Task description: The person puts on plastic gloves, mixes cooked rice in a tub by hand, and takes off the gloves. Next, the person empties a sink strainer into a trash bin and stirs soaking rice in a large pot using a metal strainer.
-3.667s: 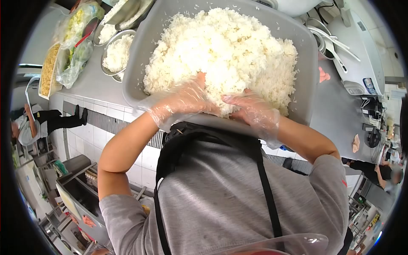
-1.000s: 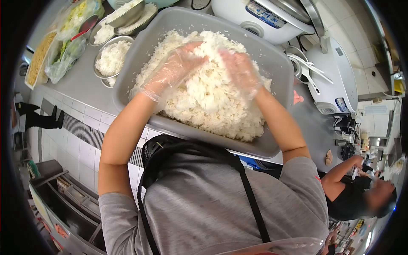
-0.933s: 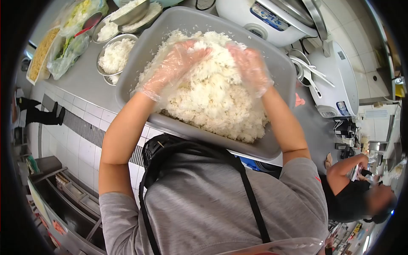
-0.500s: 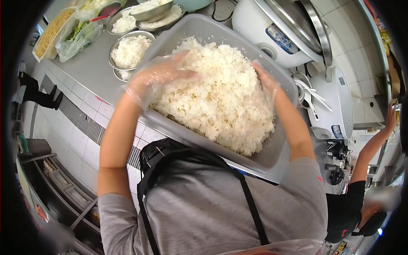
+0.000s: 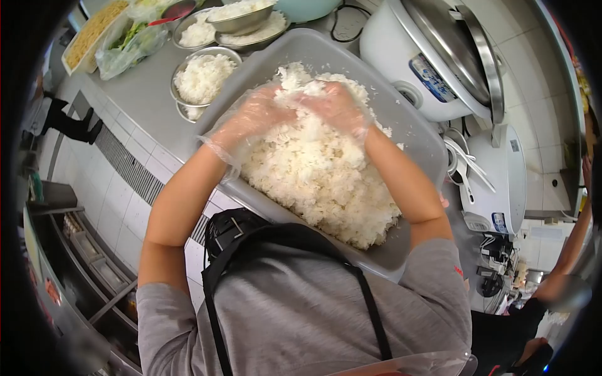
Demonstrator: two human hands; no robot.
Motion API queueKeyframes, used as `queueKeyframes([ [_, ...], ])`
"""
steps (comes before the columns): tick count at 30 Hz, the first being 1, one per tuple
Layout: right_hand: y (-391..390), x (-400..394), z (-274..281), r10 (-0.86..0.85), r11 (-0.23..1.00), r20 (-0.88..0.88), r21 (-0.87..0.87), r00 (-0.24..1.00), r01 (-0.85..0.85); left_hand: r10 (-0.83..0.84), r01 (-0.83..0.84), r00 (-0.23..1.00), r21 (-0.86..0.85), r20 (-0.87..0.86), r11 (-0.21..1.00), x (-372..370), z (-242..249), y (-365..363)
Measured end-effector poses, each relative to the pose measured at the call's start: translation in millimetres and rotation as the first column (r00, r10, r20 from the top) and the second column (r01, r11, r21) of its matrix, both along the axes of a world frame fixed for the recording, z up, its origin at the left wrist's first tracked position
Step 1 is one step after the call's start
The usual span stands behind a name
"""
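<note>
A large heap of cooked white rice (image 5: pixel 320 169) fills much of a grey plastic tub (image 5: pixel 411 125). My left hand (image 5: pixel 260 116), in a clear plastic glove, is closed on rice at the heap's upper left. Close beside it, my right hand (image 5: pixel 338 108), gloved too, has its fingers curled into rice at the top of the heap. Some rice shows between and above the hands, and most fingertips are buried or hidden. Left of the tub stands a metal bowl of rice (image 5: pixel 204 78), stacked on another bowl.
More rice-filled bowls (image 5: pixel 241 22) stand behind. Bagged greens (image 5: pixel 132 47) and a tray of brown shreds (image 5: pixel 94 34) are at far left. A large white rice cooker (image 5: pixel 389 53) and white ladles (image 5: pixel 467 166) stand right. Another person's arm (image 5: pixel 570 250) is at far right.
My right hand has moved left from the tub's right side to the top of the heap, near my left hand. Both hands now gather rice. The other person's arm has shifted.
</note>
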State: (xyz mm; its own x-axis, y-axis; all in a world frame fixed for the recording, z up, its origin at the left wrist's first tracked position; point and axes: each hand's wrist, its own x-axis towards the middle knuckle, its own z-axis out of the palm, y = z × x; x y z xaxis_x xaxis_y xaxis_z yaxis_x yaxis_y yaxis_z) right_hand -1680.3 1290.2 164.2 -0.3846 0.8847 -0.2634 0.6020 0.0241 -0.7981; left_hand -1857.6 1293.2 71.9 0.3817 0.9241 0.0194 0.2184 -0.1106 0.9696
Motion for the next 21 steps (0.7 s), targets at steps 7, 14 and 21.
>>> queueKeyframes([
  [7,38.8,65.9,-7.2,0.043,0.897,-0.485,-0.367,0.873,-0.248,0.194,-0.254,0.818,-0.038,-0.541,0.967,1.8,69.0,-26.0],
  [14,80.3,37.7,-25.0,0.115,0.968,0.295,-0.246,0.949,-0.041,0.01,-0.026,0.98,-0.079,-0.198,0.996,-4.7,71.9,-24.4],
  [21,115.8,56.4,-82.3,0.511,0.853,-0.026,-0.112,0.859,-0.511,0.075,-0.078,0.997,-0.194,-0.02,0.978,11.6,28.3,1.5],
])
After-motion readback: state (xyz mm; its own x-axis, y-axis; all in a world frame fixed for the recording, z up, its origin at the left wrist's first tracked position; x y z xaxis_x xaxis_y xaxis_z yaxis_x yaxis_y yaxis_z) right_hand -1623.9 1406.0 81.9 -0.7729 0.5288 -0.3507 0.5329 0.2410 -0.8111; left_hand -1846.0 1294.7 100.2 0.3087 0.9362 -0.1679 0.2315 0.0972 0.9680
